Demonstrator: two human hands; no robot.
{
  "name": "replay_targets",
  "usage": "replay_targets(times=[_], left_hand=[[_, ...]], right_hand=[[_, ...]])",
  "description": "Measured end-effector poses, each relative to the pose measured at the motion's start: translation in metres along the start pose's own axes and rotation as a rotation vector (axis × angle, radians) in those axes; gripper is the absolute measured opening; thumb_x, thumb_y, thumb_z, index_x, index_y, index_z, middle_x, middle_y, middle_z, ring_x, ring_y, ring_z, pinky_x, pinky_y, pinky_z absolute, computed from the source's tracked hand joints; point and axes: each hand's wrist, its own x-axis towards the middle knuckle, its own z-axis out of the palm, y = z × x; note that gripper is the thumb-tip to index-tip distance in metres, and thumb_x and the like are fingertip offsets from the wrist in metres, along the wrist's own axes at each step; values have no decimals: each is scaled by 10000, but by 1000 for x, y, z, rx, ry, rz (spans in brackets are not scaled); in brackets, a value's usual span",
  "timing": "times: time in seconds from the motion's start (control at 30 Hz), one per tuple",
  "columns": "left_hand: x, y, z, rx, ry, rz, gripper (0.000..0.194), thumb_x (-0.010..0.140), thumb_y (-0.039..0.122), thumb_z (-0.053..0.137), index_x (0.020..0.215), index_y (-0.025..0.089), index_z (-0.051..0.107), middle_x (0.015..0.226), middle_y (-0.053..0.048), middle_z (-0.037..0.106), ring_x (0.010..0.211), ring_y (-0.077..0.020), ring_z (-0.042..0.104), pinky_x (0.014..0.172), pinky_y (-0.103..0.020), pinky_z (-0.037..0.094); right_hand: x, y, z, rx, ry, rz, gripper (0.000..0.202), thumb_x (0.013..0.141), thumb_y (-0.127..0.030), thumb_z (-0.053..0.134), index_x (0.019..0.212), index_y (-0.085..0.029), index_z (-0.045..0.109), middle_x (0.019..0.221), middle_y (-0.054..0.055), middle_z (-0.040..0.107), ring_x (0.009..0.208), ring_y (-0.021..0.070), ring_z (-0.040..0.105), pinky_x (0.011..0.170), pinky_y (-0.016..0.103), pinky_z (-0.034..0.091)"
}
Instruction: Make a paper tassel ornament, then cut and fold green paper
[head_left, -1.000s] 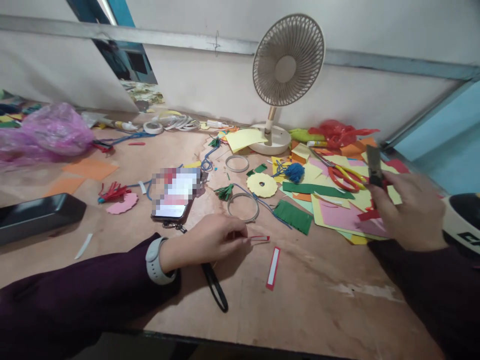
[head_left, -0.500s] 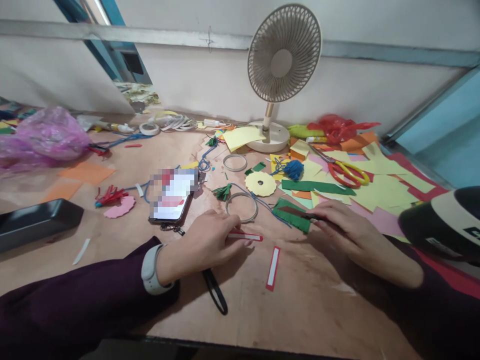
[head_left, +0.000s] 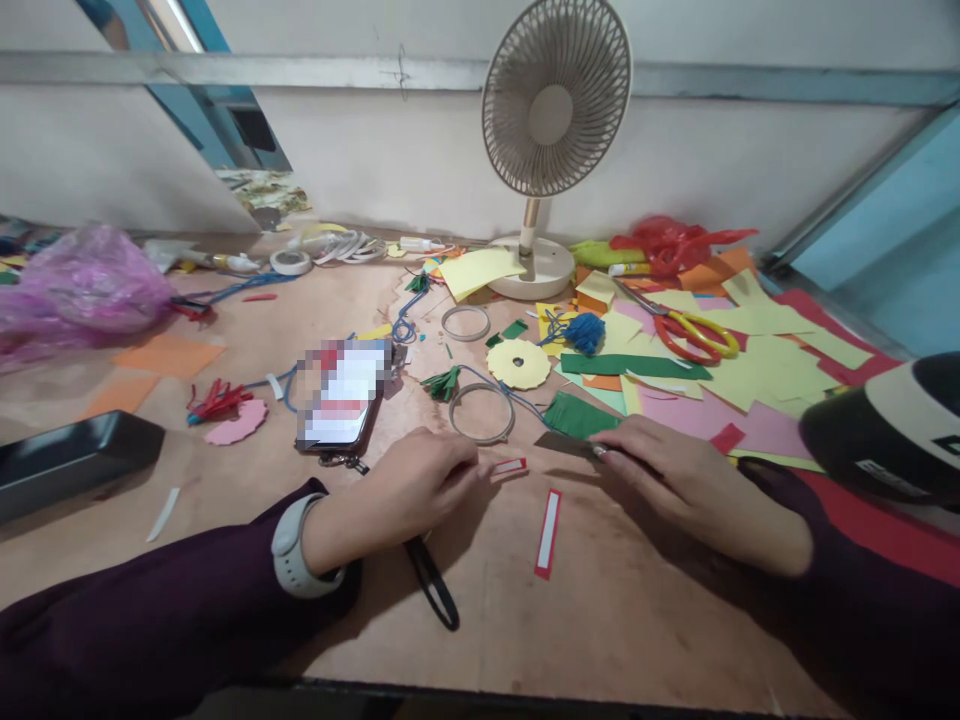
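My left hand [head_left: 416,485] pinches one end of a short red strip with a white middle [head_left: 510,466], its free end pointing right. In my closed right hand [head_left: 697,490] are dark-bladed scissors [head_left: 564,444]; the handles are hidden by the fingers. The blade points left, a small gap from the strip's free end. A second red strip with a white middle [head_left: 548,533] lies flat between the hands, nearer the table's front edge. Just beyond the blade lies a green fringed paper piece [head_left: 577,413]. A metal ring [head_left: 481,413] is beyond my left hand.
A phone [head_left: 349,395] lies beyond my left forearm, its black strap [head_left: 433,590] under the wrist. A desk fan [head_left: 536,262] stands at the back. Red-and-yellow scissors [head_left: 694,335] rest on paper scraps. A black-and-white object [head_left: 885,430] is beside my right arm.
My right hand has drawn the blade off the green paper, closer to me and slightly left. The strip in my left hand shows less of its length.
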Motion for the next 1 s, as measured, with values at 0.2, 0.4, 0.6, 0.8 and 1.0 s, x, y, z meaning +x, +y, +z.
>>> replay_targets(times=[0.2,0.4,0.6,0.8,1.0], left_hand=[[0,3,8,54,16,28,315,946,305,459,707,158,603,678,-12,637,644,-138,549,753,-312,353],[-2,7,10,156,58,50,277,932,271,468,714,167,604,725,-14,626,695,-146,543,788,-346,343],[-13,11,13,336,104,245,150,937,151,472,993,150,611,967,-56,634,856,-190,556,772,-338,432],[-19,18,11,392,-28,348,221,912,144,541,1120,80,578,1027,-91,627,842,-206,560,744,-340,509],[-11,21,11,469,-41,390,273,924,140,490,1171,44,558,1028,-119,611,820,-222,554,677,-348,526]], right_hand=[[-1,-16,15,-293,-34,-96,337,979,-296,360,1226,-245,584,782,35,580,603,137,527,526,238,344],[1,-25,22,-446,13,-159,308,943,-269,449,1207,-322,598,790,19,582,572,118,456,509,262,193],[4,-25,21,-434,-22,-143,299,950,-282,432,1188,-315,611,788,20,594,557,123,451,499,275,184],[6,-22,20,-300,-36,-128,330,993,-290,324,1108,-240,629,755,23,578,569,122,510,510,251,274],[14,-21,21,-187,-49,44,439,995,-433,294,782,-197,598,684,18,605,576,139,559,529,244,334]])
